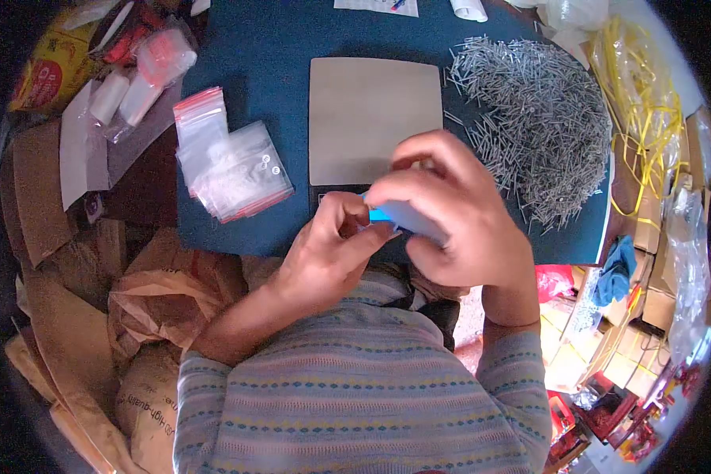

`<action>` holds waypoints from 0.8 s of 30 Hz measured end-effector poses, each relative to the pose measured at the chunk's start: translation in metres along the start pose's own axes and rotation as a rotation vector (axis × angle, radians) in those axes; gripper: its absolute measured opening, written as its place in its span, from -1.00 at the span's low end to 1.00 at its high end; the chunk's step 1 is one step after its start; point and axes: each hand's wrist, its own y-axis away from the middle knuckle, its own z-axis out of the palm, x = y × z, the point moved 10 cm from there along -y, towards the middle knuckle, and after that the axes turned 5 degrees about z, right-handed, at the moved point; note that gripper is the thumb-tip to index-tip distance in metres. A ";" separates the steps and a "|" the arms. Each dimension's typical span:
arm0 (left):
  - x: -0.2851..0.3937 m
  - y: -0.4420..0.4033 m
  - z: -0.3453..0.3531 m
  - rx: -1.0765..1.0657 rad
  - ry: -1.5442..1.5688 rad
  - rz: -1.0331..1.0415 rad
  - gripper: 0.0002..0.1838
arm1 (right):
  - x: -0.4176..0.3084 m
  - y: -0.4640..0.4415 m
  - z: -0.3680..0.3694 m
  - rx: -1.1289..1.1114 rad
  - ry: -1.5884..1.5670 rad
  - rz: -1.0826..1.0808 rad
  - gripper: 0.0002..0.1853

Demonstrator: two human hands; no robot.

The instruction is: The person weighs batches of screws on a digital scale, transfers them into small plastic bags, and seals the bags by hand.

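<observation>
My left hand (329, 243) and my right hand (460, 213) are close together at the table's near edge, in front of a flat square plate (375, 118). The thumb and fingertips of my left hand are pinched together. My right hand curls beside it, its thumb and fingers bent around a pale bluish surface (413, 220). A bright blue patch (378, 214) shows between the hands; I cannot tell what it belongs to. What the fingertips hold is mostly hidden. A dark strip shows along the plate's near side, partly covered by my hands.
A big pile of nails (537, 126) covers the table's right side. Clear zip bags (233, 170) with red edges lie at the left. Further left are plastic packs (146, 79) and cardboard (43, 174). Yellow straps (644, 103) hang at the right, and a paper sack (166, 276) stands below.
</observation>
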 end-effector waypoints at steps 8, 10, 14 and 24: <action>-0.004 0.000 -0.028 0.152 0.006 -0.033 -0.78 | 0.097 0.018 0.008 0.145 0.020 0.214 -0.30; -0.009 0.000 -0.030 0.159 0.100 -0.075 -0.86 | 0.091 0.017 0.011 0.111 0.171 0.176 -0.26; 0.000 -0.005 -0.035 0.077 0.047 -0.025 -0.89 | 0.050 0.019 0.007 0.009 0.090 0.013 -0.52; 0.004 -0.006 -0.023 0.017 0.233 -0.074 -0.63 | -0.013 0.033 0.015 -0.066 0.138 -0.206 -0.85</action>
